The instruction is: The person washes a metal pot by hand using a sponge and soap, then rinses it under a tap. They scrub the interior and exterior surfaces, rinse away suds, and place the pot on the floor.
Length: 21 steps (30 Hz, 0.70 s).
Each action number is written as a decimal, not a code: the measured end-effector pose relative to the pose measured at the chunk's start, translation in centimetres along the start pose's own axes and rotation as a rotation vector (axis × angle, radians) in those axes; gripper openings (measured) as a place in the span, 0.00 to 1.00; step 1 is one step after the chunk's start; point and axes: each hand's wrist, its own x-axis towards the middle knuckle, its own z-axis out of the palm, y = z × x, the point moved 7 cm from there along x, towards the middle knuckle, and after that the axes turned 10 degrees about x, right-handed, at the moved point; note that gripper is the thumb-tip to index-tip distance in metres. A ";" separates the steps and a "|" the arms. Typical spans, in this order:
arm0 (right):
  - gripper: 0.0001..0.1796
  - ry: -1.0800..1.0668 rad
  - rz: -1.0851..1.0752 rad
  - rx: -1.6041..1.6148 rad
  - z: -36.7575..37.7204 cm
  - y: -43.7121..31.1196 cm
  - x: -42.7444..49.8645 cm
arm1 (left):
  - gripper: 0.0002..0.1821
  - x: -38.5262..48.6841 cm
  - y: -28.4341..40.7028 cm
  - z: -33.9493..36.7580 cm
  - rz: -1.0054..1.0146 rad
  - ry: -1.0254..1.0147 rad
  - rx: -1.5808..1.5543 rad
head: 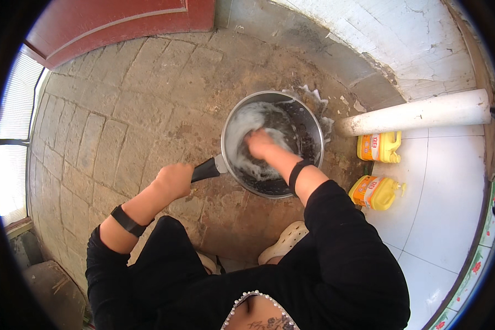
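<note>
A round metal cooking pot [312, 134] stands on the floor before me, with soapy water and white foam [241, 117] inside. Its black handle [206, 170] points toward my left side, and my left hand [175, 179] is wrapped around the end of it. Down inside the pot is my right hand [260, 142], blurred, with suds around it. Its fingers are partly hidden, so whether it holds something cannot be made out.
Foam has spilled on the brick floor [148, 103] beyond the pot. To the right, a white pipe [416, 115] slants above two yellow detergent bottles [379, 146] near white tiles [449, 198]. A red door panel [123, 24] is at the upper left. Light clogs [286, 241] are on my feet.
</note>
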 end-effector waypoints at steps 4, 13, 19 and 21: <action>0.20 -0.412 -0.174 0.154 5.0 -4.4 -4.5 | 0.12 0.4 -0.6 0.2 0.012 -0.023 -0.006; 0.17 -0.547 0.024 -0.416 3.7 7.9 -11.3 | 0.11 0.6 -1.0 0.8 0.044 -0.062 -0.019; 0.19 -0.154 0.102 -0.866 -2.0 10.3 -1.8 | 0.11 0.5 -1.2 0.6 0.024 -0.010 0.039; 0.21 0.135 -0.168 -0.885 -3.6 9.1 -0.7 | 0.10 0.5 -1.2 0.7 0.016 0.001 0.026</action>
